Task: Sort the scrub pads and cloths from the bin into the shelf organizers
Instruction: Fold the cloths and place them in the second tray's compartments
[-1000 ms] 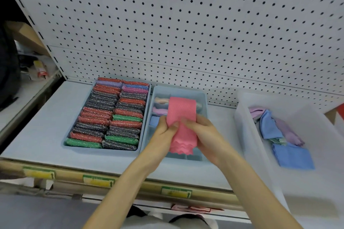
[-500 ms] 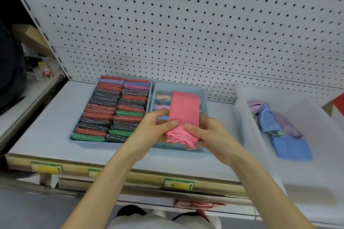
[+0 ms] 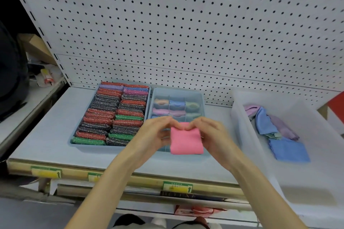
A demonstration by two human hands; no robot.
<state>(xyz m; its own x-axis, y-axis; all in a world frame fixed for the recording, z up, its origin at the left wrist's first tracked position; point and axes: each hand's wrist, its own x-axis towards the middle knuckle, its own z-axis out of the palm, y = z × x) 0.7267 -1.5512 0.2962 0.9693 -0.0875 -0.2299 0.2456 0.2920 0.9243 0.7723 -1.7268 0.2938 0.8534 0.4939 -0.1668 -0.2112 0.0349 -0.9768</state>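
Holding a folded pink cloth (image 3: 186,141) in both hands over the front of the divided organizer (image 3: 176,90).
The left hand (image 3: 154,134) and right hand (image 3: 212,135) pinch its top edge, fingers (image 3: 200,121) curled round it. Rolled cloths (image 3: 176,103) fill the organizer's rear cells. Just left of the organizer sits a tray (image 3: 89,146) packed with glittery scrub pads (image 3: 111,113); right of it, a white bin (image 3: 242,126) holds blue and purple cloths (image 3: 290,151).
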